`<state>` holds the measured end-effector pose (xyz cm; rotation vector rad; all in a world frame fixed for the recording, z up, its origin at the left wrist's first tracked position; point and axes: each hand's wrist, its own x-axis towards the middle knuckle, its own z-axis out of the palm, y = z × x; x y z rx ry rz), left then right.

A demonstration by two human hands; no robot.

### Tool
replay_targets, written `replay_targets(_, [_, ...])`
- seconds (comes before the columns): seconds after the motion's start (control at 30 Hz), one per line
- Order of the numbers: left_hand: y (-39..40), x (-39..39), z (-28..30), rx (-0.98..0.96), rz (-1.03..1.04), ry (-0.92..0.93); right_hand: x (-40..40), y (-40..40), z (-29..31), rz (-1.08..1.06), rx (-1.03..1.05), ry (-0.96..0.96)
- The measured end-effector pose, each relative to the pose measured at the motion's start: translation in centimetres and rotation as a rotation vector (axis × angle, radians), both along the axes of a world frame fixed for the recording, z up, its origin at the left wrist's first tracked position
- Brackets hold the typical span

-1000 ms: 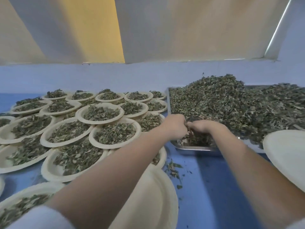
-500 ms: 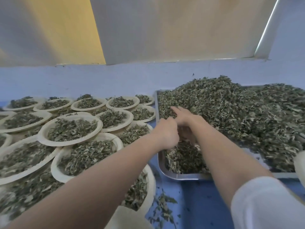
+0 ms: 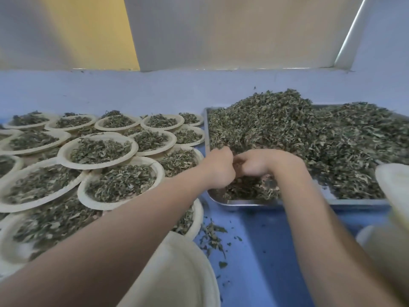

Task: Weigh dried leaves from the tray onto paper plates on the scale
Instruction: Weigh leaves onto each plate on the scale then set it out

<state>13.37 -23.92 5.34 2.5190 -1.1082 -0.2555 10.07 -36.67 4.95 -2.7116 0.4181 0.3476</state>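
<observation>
A steel tray [image 3: 247,201] at the right holds a big heap of dried leaves [image 3: 309,138]. My left hand [image 3: 219,168] and my right hand [image 3: 263,161] meet over the tray's near left corner, fingers curled down into the leaves and gathering a bunch between them. An empty paper plate [image 3: 177,273] lies below my left forearm at the bottom. No scale is in view.
Several paper plates filled with leaves [image 3: 99,149] overlap in stacks across the left of the blue table [image 3: 265,251]. Loose leaf crumbs [image 3: 210,235] lie in front of the tray. More empty plates [image 3: 394,191] stand at the right edge. A wall runs behind.
My right hand, stretched flat on the heap half a second ago, has curled and drawn back toward the left hand; both now bunch leaves at the tray's near left corner.
</observation>
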Motion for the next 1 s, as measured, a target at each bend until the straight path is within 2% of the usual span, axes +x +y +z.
replay_targets(0.1, [1.2, -1.0, 0.3, -0.024, -0.003, 0.002, -1.1, 1.0, -1.7, -0.082, -0.153, -0.159])
replay_targets(0.23, [3.3, -2.2, 0.9, -0.077, 0.029, 0.03, -1.6, 2.4, -3.7, -0.078, -0.144, -0.021])
replay_targets(0.3, [4.1, -2.6, 1.0, -0.098, 0.045, 0.032, -2.1, 2.8, -3.3, -0.027, -0.155, -0.024])
replay_targets(0.43, [5.4, -3.4, 0.9, -0.138, 0.08, 0.041, -3.3, 4.4, -3.1, 0.03, -0.027, -0.154])
replay_targets(0.67, [5.9, -4.7, 1.0, -0.22, 0.099, 0.061, -3.0, 4.2, -2.9, -0.027, -0.118, -0.333])
replay_targets(0.83, [6.1, -4.4, 1.5, -0.264, 0.101, 0.094, -0.8, 1.8, -3.0, -0.157, -0.188, -0.442])
replay_targets(1.0, [6.1, -4.4, 1.6, -0.281, 0.157, 0.159, -0.1, 1.3, -2.4, -0.328, -0.207, -0.682])
